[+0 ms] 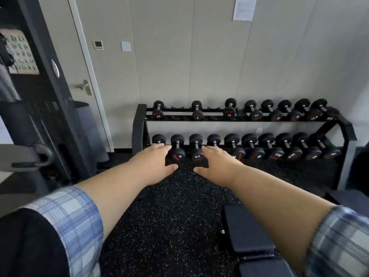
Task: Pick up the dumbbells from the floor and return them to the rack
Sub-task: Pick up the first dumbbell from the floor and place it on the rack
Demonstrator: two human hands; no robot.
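I see both hands stretched forward, palms down, fingers spread and gripping nothing. The left hand [154,159] and right hand [216,162] hover in front of the lower tier of the rack [139,124]. Between them sit the dumbbell marked 15 [177,148] and the dumbbell marked 17.5 [196,149], each with its long axis running front to back, numbered end facing me. The speckled floor [175,206] lies below my wrists.
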